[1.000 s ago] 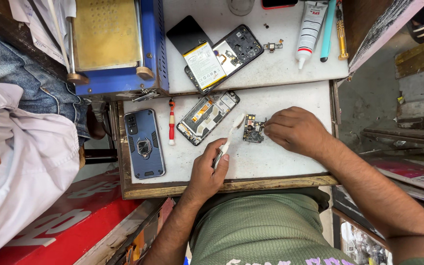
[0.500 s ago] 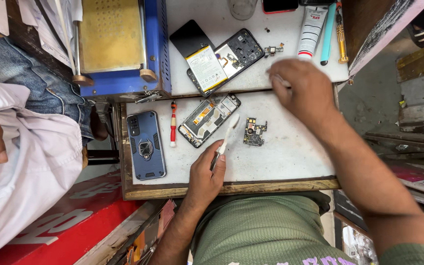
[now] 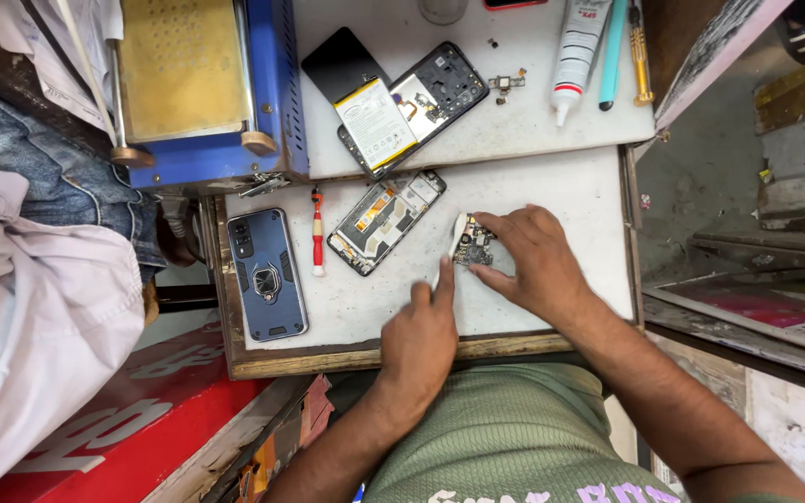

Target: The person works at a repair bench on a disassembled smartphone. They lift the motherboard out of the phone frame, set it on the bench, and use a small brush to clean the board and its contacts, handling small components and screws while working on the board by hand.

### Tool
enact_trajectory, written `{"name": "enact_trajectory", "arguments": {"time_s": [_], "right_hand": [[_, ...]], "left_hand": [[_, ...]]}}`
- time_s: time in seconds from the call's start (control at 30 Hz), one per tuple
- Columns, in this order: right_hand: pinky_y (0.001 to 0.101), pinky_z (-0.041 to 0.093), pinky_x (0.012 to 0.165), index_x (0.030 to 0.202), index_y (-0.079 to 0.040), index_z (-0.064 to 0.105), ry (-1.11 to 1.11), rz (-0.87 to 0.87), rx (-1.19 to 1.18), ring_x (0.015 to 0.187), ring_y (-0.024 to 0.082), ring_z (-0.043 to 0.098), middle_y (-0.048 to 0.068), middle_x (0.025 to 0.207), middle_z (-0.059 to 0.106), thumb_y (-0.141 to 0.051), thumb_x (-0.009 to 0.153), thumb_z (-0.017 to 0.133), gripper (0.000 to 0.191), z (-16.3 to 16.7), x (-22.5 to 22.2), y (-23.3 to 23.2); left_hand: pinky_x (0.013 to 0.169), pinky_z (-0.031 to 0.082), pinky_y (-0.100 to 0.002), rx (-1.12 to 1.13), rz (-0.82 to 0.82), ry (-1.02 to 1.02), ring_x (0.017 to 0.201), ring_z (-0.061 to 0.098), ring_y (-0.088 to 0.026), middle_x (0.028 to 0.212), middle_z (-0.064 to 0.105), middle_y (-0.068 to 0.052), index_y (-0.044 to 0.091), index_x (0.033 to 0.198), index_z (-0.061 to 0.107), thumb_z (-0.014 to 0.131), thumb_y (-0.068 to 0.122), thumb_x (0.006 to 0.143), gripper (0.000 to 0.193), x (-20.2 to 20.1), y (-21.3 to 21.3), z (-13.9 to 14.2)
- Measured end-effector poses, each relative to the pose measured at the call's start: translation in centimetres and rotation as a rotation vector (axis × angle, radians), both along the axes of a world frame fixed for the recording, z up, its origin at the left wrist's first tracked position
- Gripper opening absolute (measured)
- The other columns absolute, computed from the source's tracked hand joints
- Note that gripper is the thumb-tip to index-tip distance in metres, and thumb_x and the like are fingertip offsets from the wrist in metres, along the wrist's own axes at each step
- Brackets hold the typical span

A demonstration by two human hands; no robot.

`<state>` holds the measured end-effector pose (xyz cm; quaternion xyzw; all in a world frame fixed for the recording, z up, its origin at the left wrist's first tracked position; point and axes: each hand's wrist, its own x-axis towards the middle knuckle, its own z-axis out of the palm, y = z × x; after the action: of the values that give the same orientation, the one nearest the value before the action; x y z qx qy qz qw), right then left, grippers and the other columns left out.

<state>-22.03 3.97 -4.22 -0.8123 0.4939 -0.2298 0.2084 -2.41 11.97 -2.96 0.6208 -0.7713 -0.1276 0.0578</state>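
White glue tube (image 3: 578,51), red-banded label, well beyond the fingers | red signboard (image 3: 132,419) below left | small dark circuit board (image 3: 473,250) pinned under right hand (image 3: 528,261) fingertips | left hand (image 3: 424,328) closed on white tool (image 3: 449,247) touching it

On the desk (image 3: 570,186): blue-cased phone (image 3: 267,273), red screwdriver (image 3: 318,231), opened phone frame (image 3: 387,222). Farther back: phone with battery showing (image 3: 412,105), black panel (image 3: 340,63), white tube (image 3: 578,51), teal pen (image 3: 614,54), blue machine (image 3: 207,88).
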Motion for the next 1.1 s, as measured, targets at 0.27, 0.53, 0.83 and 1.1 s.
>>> {"name": "enact_trajectory", "arguments": {"time_s": [0.27,0.53,0.83,1.1], "right_hand": [[0.0488,0.047,0.106,0.127,-0.006,0.063,-0.055,0.006,-0.007,0.103,0.028,0.062,0.011,0.106,0.068,-0.029,0.074,0.091,0.064,-1.0,0.1,-0.1],[0.0475,0.047,0.104,0.116,-0.005,0.066,-0.071,0.003,-0.035,0.103,0.028,0.061,0.010,0.106,0.070,-0.027,0.072,0.092,0.056,-0.9,0.1,-0.3],[0.0445,0.048,0.098,0.113,-0.005,0.064,-0.088,-0.105,-0.085,0.111,0.033,0.059,0.012,0.112,0.066,-0.031,0.068,0.093,0.060,-0.2,0.7,-0.2],[0.0476,0.045,0.100,0.141,-0.004,0.058,0.132,0.008,0.064,0.115,0.036,0.048,0.020,0.121,0.057,-0.027,0.078,0.083,0.072,0.6,0.3,-0.3]], "left_hand": [[0.045,0.058,-0.040,0.091,-0.053,-0.047,0.054,0.070,-0.027,0.092,0.065,-0.015,0.002,0.150,0.050,0.067,0.012,0.086,0.066,0.1,-0.7,-0.2],[0.045,0.058,-0.043,0.135,-0.057,0.008,0.052,0.069,-0.031,0.085,0.065,-0.014,0.003,0.147,0.052,0.065,0.013,0.087,0.062,0.4,-1.3,0.4],[0.048,0.057,-0.042,-0.004,-0.053,0.150,0.054,0.067,-0.029,0.085,0.065,-0.011,0.009,0.150,0.052,0.066,0.015,0.089,0.063,2.7,0.3,0.6],[0.042,0.057,-0.044,0.251,-0.189,-0.037,0.050,0.066,-0.025,0.081,0.061,-0.011,0.010,0.157,0.039,0.064,0.017,0.092,0.069,1.4,-0.3,0.0]]}}
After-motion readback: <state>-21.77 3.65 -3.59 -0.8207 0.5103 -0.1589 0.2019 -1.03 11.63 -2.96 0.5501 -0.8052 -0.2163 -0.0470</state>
